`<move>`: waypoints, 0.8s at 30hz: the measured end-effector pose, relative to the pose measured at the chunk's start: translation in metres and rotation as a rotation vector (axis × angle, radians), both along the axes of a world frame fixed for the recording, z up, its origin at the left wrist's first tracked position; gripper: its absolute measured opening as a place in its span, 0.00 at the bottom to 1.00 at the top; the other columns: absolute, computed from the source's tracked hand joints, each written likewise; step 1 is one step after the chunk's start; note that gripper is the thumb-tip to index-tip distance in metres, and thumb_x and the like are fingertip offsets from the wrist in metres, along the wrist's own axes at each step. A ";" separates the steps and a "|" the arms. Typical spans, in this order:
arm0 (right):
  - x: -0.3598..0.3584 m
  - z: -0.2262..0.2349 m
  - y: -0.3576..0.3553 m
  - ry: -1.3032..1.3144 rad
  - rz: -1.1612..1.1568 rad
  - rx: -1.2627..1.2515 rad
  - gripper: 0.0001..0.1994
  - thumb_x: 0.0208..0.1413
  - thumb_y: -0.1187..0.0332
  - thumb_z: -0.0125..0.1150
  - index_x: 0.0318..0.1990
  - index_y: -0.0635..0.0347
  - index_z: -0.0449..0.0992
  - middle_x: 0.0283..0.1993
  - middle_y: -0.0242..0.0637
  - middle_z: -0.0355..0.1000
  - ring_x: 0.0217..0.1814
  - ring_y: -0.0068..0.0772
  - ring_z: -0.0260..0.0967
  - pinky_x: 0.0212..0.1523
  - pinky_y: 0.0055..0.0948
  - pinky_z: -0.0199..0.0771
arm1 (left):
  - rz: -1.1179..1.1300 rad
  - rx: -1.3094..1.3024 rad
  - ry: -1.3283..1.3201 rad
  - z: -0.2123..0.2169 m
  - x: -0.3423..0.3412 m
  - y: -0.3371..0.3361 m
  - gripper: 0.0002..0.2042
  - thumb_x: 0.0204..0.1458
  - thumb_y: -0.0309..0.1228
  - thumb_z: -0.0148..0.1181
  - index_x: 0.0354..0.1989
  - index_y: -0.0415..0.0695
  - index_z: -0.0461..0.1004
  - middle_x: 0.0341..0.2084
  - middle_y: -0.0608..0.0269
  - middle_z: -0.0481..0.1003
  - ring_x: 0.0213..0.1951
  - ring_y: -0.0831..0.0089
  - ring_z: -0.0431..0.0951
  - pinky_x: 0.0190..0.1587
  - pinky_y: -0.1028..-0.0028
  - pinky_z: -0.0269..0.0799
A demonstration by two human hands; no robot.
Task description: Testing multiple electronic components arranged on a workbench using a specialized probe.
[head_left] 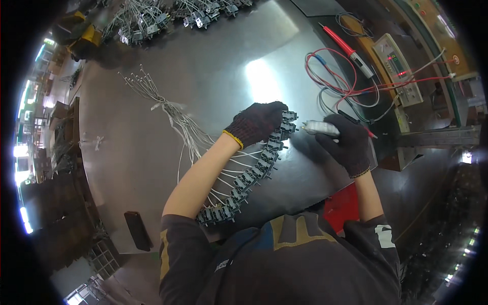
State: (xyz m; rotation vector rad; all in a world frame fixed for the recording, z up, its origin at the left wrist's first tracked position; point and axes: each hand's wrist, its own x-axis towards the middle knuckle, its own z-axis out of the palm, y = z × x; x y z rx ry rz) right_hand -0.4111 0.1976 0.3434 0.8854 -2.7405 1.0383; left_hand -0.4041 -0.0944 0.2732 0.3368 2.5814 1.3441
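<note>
The connector row (264, 166) lies on the table (218, 76). Left hand (260, 123) grips its far end; right hand (349, 141), to its right, pinches the white tool (320, 128). Tilted contact could bend the tool's tip.

The person's left forearm (195, 178) slants up and to the right, bare below a pushed-up sleeve (185, 246); the left hand (259, 123), gloved in dark knit, is closed, knuckles upward. The right forearm (369, 195) rises steeply, leaning left, and the gloved right hand (348, 142) curls its fingers in a grip, apart from the left hand.
</note>
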 end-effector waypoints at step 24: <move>-0.032 0.010 -0.028 0.064 0.148 0.296 0.25 0.55 0.50 0.77 0.55 0.52 0.82 0.43 0.41 0.84 0.39 0.40 0.85 0.41 0.37 0.83 | -0.034 -0.091 -0.032 -0.001 0.001 0.000 0.15 0.67 0.38 0.53 0.60 0.53 0.76 0.39 0.54 0.84 0.41 0.59 0.87 0.47 0.58 0.82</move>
